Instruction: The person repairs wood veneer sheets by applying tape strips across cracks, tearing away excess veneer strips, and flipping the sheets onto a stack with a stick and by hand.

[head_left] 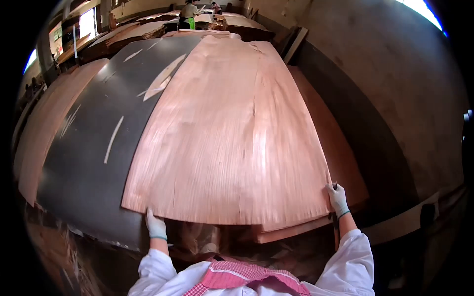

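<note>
The left hand (156,226) and right hand (338,197) clamp the near corners of a wide wood sheet (212,133), which lies partly over a dark tabletop (94,138). Uneven pulling could lengthen the split (254,101) near its far end; a loose scrap (114,139) alongside could snag its left edge.

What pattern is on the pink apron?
The pink apron is checked, pink and white, at the bottom of the head view.

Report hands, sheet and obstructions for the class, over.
Left hand, near-left corner; right hand, right edge. Wood veneer sheet cracked lengthwise. Scraps alongside, none on it.
</note>
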`<state>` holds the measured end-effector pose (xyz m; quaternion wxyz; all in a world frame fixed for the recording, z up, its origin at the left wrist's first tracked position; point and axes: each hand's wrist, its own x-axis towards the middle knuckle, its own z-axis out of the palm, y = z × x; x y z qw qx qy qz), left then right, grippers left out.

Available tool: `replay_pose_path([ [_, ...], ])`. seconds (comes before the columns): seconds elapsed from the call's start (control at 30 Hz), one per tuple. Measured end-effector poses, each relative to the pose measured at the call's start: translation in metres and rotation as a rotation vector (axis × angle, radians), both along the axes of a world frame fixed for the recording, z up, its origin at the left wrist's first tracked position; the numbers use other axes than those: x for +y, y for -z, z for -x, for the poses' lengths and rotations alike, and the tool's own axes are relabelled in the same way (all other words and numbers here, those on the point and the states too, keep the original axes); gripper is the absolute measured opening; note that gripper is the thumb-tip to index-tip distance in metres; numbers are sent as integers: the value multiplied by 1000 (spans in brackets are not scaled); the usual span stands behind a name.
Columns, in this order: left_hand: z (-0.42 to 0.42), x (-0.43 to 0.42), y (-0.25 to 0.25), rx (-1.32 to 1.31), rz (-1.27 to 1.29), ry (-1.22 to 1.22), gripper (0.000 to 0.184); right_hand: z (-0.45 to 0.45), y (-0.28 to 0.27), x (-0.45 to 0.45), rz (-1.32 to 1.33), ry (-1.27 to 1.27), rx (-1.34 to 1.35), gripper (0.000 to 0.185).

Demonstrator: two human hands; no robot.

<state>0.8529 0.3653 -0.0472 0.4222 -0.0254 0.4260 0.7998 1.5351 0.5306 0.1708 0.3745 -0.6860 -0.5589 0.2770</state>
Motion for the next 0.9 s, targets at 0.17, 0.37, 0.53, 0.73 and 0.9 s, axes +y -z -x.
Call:
replay_pose_path([
  [0.17, -140, 27, 0, 3, 129, -128, 36, -138, -3, 27, -23, 22, -109, 23],
  [0.37, -251, 63, 40, 65, 339, -162, 35, -311, 4, 61, -55, 29, -230, 24],
  [0.53, -349, 100, 10, 8, 437, -95, 48, -411, 3, 102, -21, 13, -294, 22],
  [0.73, -430, 127, 88, -29, 271, -6, 37, -471, 0, 114, 19, 19, -346, 25],
  [0.9, -512, 125, 103, 278, 508, -13, 31, -535, 24, 129, 64, 91, -536, 24],
])
